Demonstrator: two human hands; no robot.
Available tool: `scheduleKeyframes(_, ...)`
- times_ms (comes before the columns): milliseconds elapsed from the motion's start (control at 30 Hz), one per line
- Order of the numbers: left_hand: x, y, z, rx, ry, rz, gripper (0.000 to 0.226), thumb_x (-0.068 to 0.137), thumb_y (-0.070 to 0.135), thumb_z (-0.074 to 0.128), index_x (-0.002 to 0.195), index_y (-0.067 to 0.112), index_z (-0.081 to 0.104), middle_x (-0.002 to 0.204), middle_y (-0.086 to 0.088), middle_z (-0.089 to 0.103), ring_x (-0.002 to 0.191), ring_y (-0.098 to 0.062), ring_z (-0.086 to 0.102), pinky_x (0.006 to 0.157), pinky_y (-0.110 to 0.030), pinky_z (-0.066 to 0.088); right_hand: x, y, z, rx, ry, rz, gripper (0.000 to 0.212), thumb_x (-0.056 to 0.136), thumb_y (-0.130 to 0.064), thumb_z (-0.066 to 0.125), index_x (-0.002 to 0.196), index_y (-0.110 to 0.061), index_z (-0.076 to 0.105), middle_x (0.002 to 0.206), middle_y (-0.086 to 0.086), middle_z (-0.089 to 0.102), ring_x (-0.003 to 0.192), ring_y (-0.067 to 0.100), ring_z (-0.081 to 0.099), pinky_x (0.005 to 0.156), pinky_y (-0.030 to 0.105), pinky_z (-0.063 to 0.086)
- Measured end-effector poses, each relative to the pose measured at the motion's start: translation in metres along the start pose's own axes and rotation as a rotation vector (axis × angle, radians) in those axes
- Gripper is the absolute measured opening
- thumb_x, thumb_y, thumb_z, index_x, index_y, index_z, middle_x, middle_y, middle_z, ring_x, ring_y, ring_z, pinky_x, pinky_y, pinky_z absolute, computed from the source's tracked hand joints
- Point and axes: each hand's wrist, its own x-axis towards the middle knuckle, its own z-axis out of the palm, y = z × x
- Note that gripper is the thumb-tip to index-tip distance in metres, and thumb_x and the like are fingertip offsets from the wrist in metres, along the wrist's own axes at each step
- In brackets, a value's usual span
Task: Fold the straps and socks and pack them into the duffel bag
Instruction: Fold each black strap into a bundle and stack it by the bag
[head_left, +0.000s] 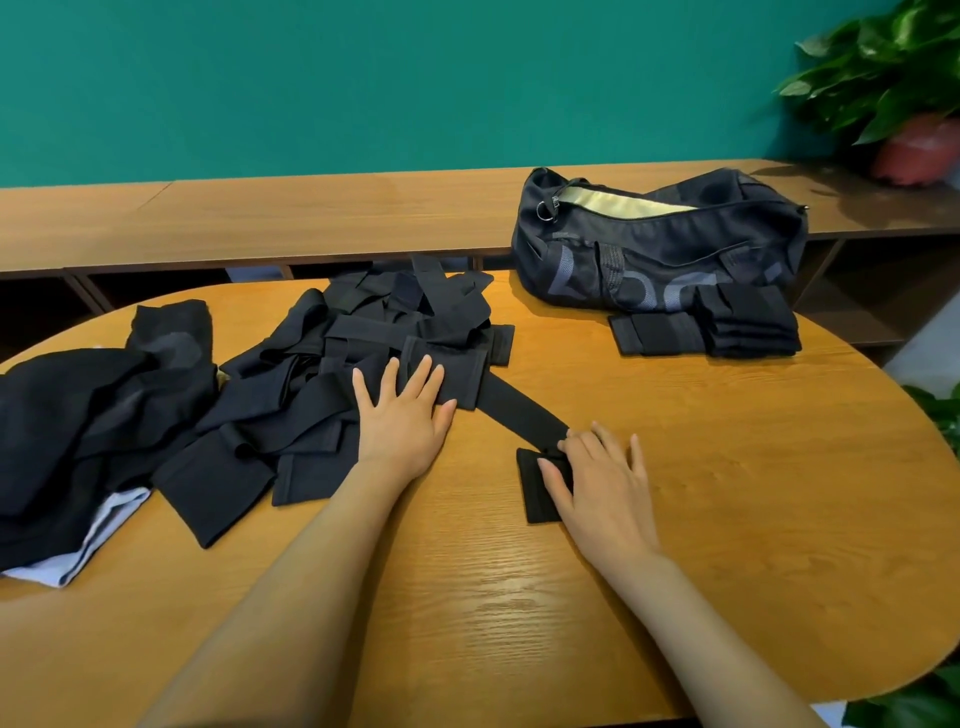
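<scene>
A black strap (519, 410) runs diagonally across the wooden table (727, 467). My left hand (402, 415) lies flat, fingers straight, pressing the strap's upper end at the edge of a tangled pile of black straps (363, 353). My right hand (602, 483) rests with straight fingers on the strap's folded lower end (535, 493). A heap of dark socks (93, 415) lies at the far left. The dark duffel bag (660, 244) stands at the back right, its zip open. Folded black pieces (706, 327) are stacked in front of it.
A long wooden bench (311, 218) runs along the green wall behind the table. A potted plant (904, 104) stands at the back right, and more leaves (935, 691) show at the right edge. A light cloth (88, 545) peeks from under the socks.
</scene>
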Motion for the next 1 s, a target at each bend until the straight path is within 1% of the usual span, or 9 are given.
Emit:
scheduleKeyframes(133,0.000,0.010,-0.009,0.021,0.032,0.032,0.062,0.098,0.061,0.022,0.151,0.030,0.027,0.159,0.009,0.023,0.147,-0.028,0.012,0.112,-0.064,-0.010,0.024,-0.008,-0.012,0.018,-0.036,-0.020,0.041,0.099,-0.052,0.034,0.100,-0.025,0.064,0.115,-0.010,0.064,0.136,0.014,0.036,0.118,0.051,0.002)
scheduleKeyframes(267,0.019,0.023,-0.020,0.031,0.138,0.030,0.061,0.093,0.065,0.033,0.140,0.027,0.044,0.140,0.003,0.045,0.135,-0.027,0.030,0.112,-0.064,-0.005,0.069,-0.024,-0.014,-0.009,-0.045,-0.045,0.027,0.100,-0.045,0.044,0.100,-0.026,0.064,0.110,-0.011,0.063,0.120,0.018,0.044,0.110,0.042,0.024)
scheduleKeyframes(333,0.035,0.024,-0.023,0.000,0.172,0.039,0.060,0.092,0.063,0.038,0.140,0.027,0.044,0.138,0.002,0.044,0.134,-0.025,0.031,0.114,-0.063,-0.002,0.090,-0.031,-0.008,0.034,-0.067,-0.014,0.018,0.097,-0.038,0.053,0.110,-0.028,0.059,0.117,-0.010,0.061,0.117,0.018,0.043,0.100,0.037,0.033)
scheduleKeyframes(433,0.056,0.020,-0.022,-0.066,0.158,0.045,0.058,0.093,0.059,0.044,0.142,0.029,0.040,0.151,-0.001,0.031,0.141,-0.027,0.021,0.114,-0.062,-0.001,0.116,-0.043,0.001,0.084,-0.162,0.052,0.036,0.094,-0.038,0.060,0.128,-0.029,0.053,0.129,-0.008,0.057,0.124,0.019,0.041,0.098,0.040,0.035)
scheduleKeyframes(500,0.066,0.015,-0.019,-0.100,0.135,0.045,0.056,0.095,0.056,0.043,0.145,0.031,0.036,0.156,-0.001,0.024,0.143,-0.029,0.017,0.114,-0.062,-0.001,0.127,-0.053,0.004,0.086,-0.189,0.103,0.046,0.090,-0.043,0.064,0.131,-0.027,0.050,0.126,-0.006,0.059,0.124,0.020,0.042,0.096,0.041,0.035)
scheduleKeyframes(667,0.078,0.011,-0.013,-0.141,0.073,0.055,0.052,0.099,0.055,0.032,0.147,0.037,0.030,0.159,0.009,0.022,0.145,-0.032,0.015,0.112,-0.064,-0.006,0.148,-0.075,0.009,-0.001,-0.333,0.235,0.038,0.087,-0.049,0.066,0.113,-0.023,0.058,0.110,-0.001,0.064,0.111,0.022,0.053,0.093,0.041,0.034)
scheduleKeyframes(733,0.077,0.011,-0.009,-0.133,0.083,0.045,0.050,0.100,0.055,0.027,0.147,0.038,0.032,0.158,0.011,0.023,0.145,-0.032,0.015,0.112,-0.064,-0.008,0.147,-0.077,0.008,0.007,-0.357,0.188,0.025,0.092,-0.047,0.060,0.099,-0.023,0.062,0.103,-0.002,0.065,0.102,0.021,0.055,0.092,0.040,0.034)
scheduleKeyframes(833,0.071,0.008,0.001,-0.057,0.110,0.050,0.051,0.101,0.050,0.018,0.148,0.035,0.032,0.158,0.008,0.027,0.145,-0.032,0.018,0.114,-0.062,-0.006,0.128,-0.060,0.005,0.206,-0.259,0.055,0.025,0.096,-0.044,0.055,0.080,-0.025,0.052,0.086,-0.007,0.059,0.094,0.018,0.051,0.088,0.041,0.038)
scheduleKeyframes(1000,0.069,0.008,0.008,-0.028,0.161,0.029,0.050,0.102,0.045,0.021,0.144,0.029,0.042,0.150,0.004,0.042,0.138,-0.034,0.034,0.114,-0.062,0.000,0.098,-0.028,0.010,0.468,-0.211,0.150,0.022,0.097,-0.035,0.057,0.090,-0.015,0.053,0.073,-0.004,0.056,0.071,0.020,0.054,0.064,0.034,0.042)
